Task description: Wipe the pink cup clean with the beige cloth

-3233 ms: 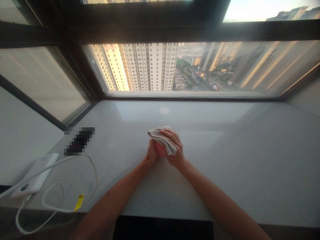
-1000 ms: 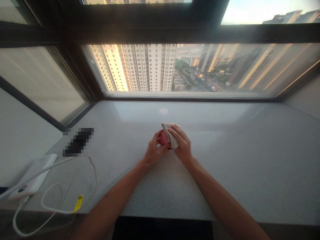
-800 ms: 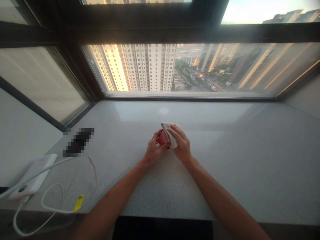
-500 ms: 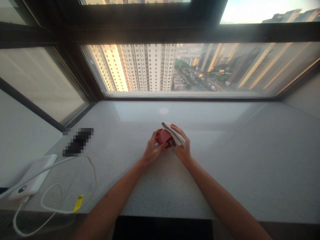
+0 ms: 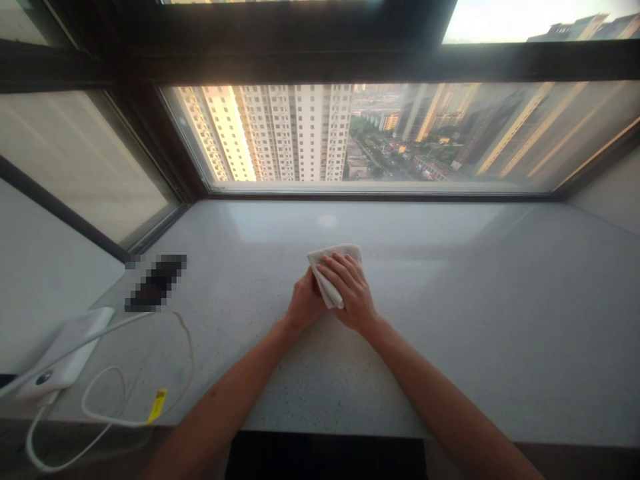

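A folded white cloth (image 5: 326, 291) lies under my right hand (image 5: 351, 287), whose fingers press it down over a small red box-like object (image 5: 317, 287). My left hand (image 5: 303, 303) grips that object from the left side. Only a dark reddish sliver of it shows between the left fingers and the cloth's edge, so its exact kind cannot be made out. Both hands meet above the middle of the pale speckled counter.
The speckled counter (image 5: 480, 347) runs beneath a large window (image 5: 380, 140). At the left sit a blurred-out dark item (image 5: 156, 283) and a white power bank-like device (image 5: 75, 347). A white cable (image 5: 120, 420) with a yellow tag (image 5: 157, 405) loops toward the front edge.
My right hand has moved left with the cloth, from the red object's right side to over its top. The cloth now covers nearly all of the object. My left hand stays about where it was.
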Action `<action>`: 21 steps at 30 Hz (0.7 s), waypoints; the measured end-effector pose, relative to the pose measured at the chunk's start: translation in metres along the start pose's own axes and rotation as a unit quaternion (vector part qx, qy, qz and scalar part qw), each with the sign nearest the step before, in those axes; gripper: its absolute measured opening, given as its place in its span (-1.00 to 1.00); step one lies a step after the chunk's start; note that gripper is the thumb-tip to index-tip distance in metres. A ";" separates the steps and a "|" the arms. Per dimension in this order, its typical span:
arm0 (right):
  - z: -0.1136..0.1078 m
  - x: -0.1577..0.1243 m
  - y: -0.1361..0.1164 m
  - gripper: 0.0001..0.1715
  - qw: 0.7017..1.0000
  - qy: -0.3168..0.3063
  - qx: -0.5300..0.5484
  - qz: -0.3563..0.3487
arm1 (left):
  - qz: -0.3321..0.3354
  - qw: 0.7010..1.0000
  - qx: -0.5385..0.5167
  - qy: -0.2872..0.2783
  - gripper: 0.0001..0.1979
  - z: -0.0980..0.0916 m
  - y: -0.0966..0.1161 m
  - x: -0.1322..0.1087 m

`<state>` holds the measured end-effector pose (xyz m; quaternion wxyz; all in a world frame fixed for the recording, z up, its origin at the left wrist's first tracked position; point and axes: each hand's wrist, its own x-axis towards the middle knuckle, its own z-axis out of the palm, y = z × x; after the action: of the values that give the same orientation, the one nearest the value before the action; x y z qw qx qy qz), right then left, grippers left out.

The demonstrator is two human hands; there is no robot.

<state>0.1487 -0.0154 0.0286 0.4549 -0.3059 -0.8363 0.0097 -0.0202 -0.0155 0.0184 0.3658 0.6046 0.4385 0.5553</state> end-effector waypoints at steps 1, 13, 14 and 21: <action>0.002 -0.001 0.002 -0.33 0.998 0.034 0.018 0.042 | -0.003 1.000 0.009 -0.001 -0.52 0.000 0.003 -0.001; 0.006 -0.001 -0.009 -0.33 0.998 0.050 0.011 0.025 | 0.013 1.000 0.008 0.004 -0.66 0.001 -0.002 0.000; 0.007 -0.001 -0.007 -0.37 0.994 0.079 0.021 0.068 | 0.009 1.000 0.019 0.008 -0.56 0.001 0.001 0.000; 0.005 -0.005 -0.009 -0.30 1.000 0.025 -0.008 0.016 | -0.004 0.998 0.062 -0.004 -0.67 0.000 0.004 -0.002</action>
<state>0.1423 -0.0234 0.0246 0.4734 -0.3226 -0.8196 0.0028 -0.0199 -0.0188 0.0215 0.3316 0.6268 0.4732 0.5228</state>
